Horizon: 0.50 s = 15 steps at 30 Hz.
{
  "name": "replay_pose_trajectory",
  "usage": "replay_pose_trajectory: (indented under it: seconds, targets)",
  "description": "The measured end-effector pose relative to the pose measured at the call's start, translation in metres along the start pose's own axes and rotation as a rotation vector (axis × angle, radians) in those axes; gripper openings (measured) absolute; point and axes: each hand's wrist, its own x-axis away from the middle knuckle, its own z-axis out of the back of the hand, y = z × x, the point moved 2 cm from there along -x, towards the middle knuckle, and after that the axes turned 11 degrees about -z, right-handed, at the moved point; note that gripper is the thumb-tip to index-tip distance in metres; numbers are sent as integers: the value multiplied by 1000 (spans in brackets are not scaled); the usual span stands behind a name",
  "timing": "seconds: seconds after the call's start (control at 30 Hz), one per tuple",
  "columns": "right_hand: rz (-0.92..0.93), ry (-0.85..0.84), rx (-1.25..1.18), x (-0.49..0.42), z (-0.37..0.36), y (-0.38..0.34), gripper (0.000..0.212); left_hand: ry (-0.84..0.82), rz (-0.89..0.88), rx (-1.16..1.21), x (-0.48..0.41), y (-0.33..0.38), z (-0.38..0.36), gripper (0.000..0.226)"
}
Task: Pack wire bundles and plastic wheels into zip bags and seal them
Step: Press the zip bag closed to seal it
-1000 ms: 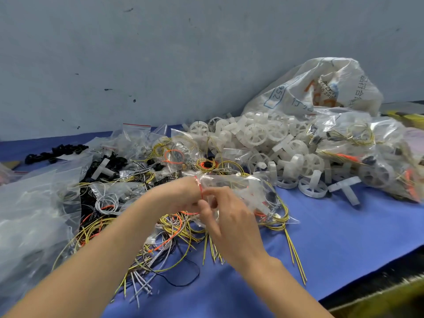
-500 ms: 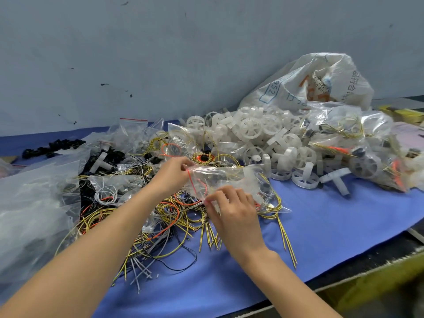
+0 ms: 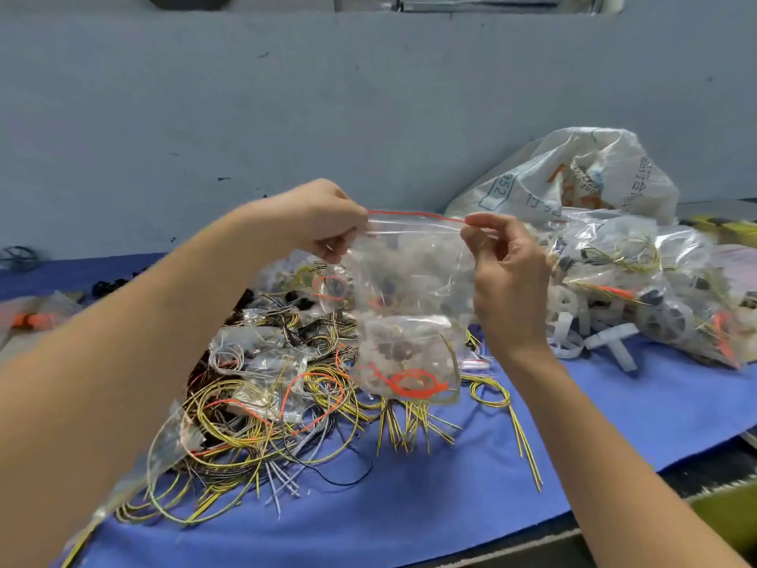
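both hands raised mid-frame, apart, each pinching one top corner of a clear zip bag (image 3: pixel 413 289). left hand (image 3: pixel 323 223) grips the left end of the red zip strip (image 3: pixel 415 215), right hand (image 3: pixel 506 276) pinches the right end between thumb and forefinger, other fingers loosely curled. strip pulled straight between them; can't tell if it's sealed. bag hangs down, lifted off the table; an orange wire coil (image 3: pixel 413 383) with yellow-green wire and pale plastic parts sits at its bottom, centre frame. under it, lower centre-left, a loose wire pile (image 3: pixel 262 424), yellow-green, orange, black, white, spread on the blue table cover (image 3: pixel 594 412), small clear bags mixed in. right of the right hand: white plastic wheels (image 3: pixel 569 317), partly blurred, and filled zip bags (image 3: pixel 639 272) heaped at the right edge. behind those, upper right, a big printed white sack (image 3: pixel 573 178) against the grey wall (image 3: pixel 286 96). black parts (image 3: pixel 110 285) at far left.
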Motion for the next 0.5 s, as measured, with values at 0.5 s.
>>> replay_pose_trajectory:
  seconds: [0.5]
  targets:
    - [-175,-187,-333,14,-23,-4,19,-104,22,406,73,-39,31,15]
